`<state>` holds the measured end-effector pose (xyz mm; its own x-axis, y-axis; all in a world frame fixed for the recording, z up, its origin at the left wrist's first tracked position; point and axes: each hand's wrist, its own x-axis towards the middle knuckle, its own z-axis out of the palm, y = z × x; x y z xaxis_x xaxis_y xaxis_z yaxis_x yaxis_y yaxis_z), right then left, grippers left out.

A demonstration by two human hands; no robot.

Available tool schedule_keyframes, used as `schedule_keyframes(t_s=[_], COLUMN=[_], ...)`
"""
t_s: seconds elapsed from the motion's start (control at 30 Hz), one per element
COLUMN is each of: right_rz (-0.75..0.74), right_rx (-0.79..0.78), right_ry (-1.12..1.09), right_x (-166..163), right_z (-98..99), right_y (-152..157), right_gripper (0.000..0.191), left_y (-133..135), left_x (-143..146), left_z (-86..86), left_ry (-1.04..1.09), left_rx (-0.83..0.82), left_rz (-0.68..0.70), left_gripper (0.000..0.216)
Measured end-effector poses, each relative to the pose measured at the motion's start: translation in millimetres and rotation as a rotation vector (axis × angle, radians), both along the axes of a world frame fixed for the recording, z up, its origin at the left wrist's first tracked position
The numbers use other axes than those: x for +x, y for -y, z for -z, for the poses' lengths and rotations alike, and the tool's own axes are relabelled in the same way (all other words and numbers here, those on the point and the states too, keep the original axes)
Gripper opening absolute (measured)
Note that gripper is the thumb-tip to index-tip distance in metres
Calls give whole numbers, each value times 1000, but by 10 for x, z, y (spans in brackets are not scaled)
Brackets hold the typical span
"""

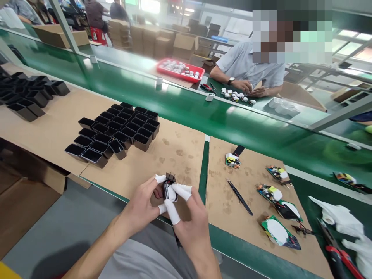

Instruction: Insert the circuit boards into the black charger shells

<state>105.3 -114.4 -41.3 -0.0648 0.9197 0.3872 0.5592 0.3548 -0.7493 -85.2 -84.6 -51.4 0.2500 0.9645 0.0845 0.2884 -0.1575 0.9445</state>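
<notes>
Both my hands meet over the near edge of the cardboard mat (pixel 162 159). My left hand (pixel 142 207) and my right hand (pixel 188 217) wear white finger cots and pinch one small black housing (pixel 168 188) with a part and wires sticking out of its top. A block of several empty black housings (pixel 116 130) stands on the mat to the upper left. On the right mat lie black tweezers (pixel 240 197) and several small circuit boards (pixel 271 193).
A green conveyor belt (pixel 186 104) runs across behind the mats. A person in a grey shirt (pixel 250 66) works opposite, next to a red tray (pixel 180 70). More black housings (pixel 26 95) lie far left. Red-handled pliers (pixel 338 254) and white cloth (pixel 343 221) lie at right.
</notes>
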Motion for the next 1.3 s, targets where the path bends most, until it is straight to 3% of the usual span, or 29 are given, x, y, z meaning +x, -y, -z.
schedule_keyframes(t_s=[0.1, 0.17, 0.27, 0.33, 0.57, 0.77, 0.97, 1.1, 1.3], right_rz=[-7, -137, -332, -328, -6, 235, 231, 226, 38], right_rx=[-143, -290, -418, -353, 68, 134, 213, 256, 241], right_ry=[-106, -132, -181, -186, -141, -73, 109, 249, 313], right_x=[174, 268, 318, 297, 122, -105, -206, -188, -25], right_z=[-79, -141, -203, -204, -106, -106, -107, -126, -122], right_y=[-153, -288, -451, -484, -177, 69, 76, 51, 85], right_gripper=[42, 52, 45, 40, 34, 23, 2, 20, 16], left_y=[-43, -67, -76, -56, 48, 90, 110, 107, 107], left_x=[-78, -125, -152, -129, 91, 237, 278, 267, 271], left_z=[-27, -30, -24, -21, -8, -26, 9, 51, 58], left_ry=[36, 60, 41, 28, -46, -108, -159, -189, -205], left_rx=[-54, -105, -154, -139, -36, 92, 311, 362, 336], left_rz=[100, 167, 188, 162, -32, -169, -228, -237, -226], left_gripper=[39, 55, 64, 61, 54, 38, 25, 22, 27])
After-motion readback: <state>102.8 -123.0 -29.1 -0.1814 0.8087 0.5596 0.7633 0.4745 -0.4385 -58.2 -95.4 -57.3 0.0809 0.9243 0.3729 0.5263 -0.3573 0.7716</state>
